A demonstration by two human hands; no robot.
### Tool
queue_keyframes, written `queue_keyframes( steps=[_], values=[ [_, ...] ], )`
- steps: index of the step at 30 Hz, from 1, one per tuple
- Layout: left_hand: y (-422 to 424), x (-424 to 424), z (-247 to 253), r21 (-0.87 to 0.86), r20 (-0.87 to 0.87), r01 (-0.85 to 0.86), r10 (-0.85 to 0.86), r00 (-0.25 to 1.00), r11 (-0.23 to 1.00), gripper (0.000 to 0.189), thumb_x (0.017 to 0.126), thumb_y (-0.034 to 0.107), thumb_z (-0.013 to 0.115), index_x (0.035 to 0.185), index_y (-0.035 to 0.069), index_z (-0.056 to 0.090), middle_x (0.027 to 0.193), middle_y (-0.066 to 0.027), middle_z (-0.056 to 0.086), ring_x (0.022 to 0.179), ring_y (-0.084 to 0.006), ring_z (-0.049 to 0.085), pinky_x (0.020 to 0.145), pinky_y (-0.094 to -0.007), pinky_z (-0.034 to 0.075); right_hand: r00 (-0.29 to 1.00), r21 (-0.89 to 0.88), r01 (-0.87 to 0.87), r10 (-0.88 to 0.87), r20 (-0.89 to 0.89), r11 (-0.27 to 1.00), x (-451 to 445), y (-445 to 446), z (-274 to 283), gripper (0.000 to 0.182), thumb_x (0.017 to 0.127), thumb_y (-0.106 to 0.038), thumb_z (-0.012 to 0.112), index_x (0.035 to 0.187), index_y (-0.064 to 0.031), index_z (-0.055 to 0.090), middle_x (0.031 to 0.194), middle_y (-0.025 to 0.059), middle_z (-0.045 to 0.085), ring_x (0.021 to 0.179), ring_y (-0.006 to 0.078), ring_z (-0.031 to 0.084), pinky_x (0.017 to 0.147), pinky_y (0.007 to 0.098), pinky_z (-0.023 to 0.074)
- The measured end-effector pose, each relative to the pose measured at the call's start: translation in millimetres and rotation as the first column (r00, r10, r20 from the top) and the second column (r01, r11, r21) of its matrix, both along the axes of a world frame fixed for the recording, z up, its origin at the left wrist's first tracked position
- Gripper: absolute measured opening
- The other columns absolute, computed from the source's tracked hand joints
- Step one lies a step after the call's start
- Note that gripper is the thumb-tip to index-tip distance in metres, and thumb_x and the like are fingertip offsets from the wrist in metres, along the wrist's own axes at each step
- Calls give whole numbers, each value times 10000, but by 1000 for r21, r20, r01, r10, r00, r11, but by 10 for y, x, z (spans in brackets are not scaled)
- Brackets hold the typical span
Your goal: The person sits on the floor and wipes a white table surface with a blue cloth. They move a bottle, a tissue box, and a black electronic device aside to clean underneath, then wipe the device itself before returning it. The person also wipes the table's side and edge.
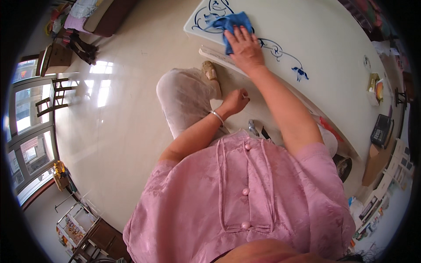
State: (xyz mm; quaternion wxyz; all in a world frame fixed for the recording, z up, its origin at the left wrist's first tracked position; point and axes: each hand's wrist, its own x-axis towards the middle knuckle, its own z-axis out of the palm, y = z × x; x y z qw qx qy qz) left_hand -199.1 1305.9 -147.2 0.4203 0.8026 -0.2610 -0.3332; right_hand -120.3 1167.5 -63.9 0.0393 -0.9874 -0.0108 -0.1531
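Observation:
My right hand [246, 51] lies palm down on a crumpled blue cloth [241, 20], its fingers spread and pressing the cloth against the tabletop. This white, glossy table [322, 42] carries dark blue scroll and flower patterns. Part of the corner pattern [200, 19] is covered by the cloth. Below the table's edge, my left hand [235, 102] hangs over my knee with its fingers loosely curled, and nothing shows in it. A silver-coloured bangle [217, 117] circles that wrist.
Toward the table's right end are a tissue box [373, 88] and a black telephone-like device [382, 131]. A lower ledge [217, 56] runs under the near edge. Glossy tile floor [125, 82] spreads left toward a wooden chair [56, 97] and windows [33, 108].

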Motion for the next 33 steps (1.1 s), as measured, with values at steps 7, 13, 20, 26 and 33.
queue_keyframes(
  steps=[7, 13, 20, 26, 33],
  values=[
    [-126, -101, -77, 33, 58, 45, -47, 997, 998, 271, 846, 192, 640, 989, -38, 631, 756, -160, 669, 600, -217, 666, 591, -346, 521, 978, -50, 205, -206, -26, 977, -1321, -835, 121, 822, 686, -299, 798, 1391, -200, 389, 1420, 104, 422, 1325, 296, 377, 1051, 452, 333],
    [-225, -187, 67, -25, -79, -67, 65, 995, 997, 263, 844, 177, 645, 984, -45, 626, 754, -130, 660, 605, -171, 645, 547, -303, 516, 922, -87, 382, -386, -38, 920, -2506, -1712, 60, 907, 666, -309, 810, 1436, -208, 341, 1447, 128, 392, 1352, 313, 339, 1068, 448, 306],
    [-261, -255, 262, -214, -153, -280, 251, 956, 936, 240, 866, 92, 603, 1069, -37, 588, 870, -86, 650, 702, -139, 618, 625, -263, 517, 787, -87, 599, -606, -116, 796, -3788, -2733, 18, 1017, 623, -242, 833, 1467, -234, 267, 1467, 169, 347, 1351, 369, 319, 1117, 429, 283],
    [-115, -187, 432, -308, -122, -397, 378, 918, 864, 242, 857, 94, 604, 1058, -42, 606, 877, -92, 661, 748, -146, 624, 684, -269, 506, 611, -153, 756, -770, -183, 637, -4326, -3157, -25, 1099, 596, -186, 844, 1484, -234, 197, 1465, 201, 328, 1339, 401, 318, 1124, 425, 279],
    [-42, -105, 537, -366, 73, -411, 466, 882, 835, 218, 856, 107, 620, 1036, -16, 623, 884, -93, 664, 788, -147, 603, 731, -272, 485, 891, 20, 453, -453, 27, 892, -3590, -2495, 52, 937, 535, -63, 844, 1359, -100, 399, 1204, 180, 512, 1134, 372, 478, 978, 450, 399]
  ],
)
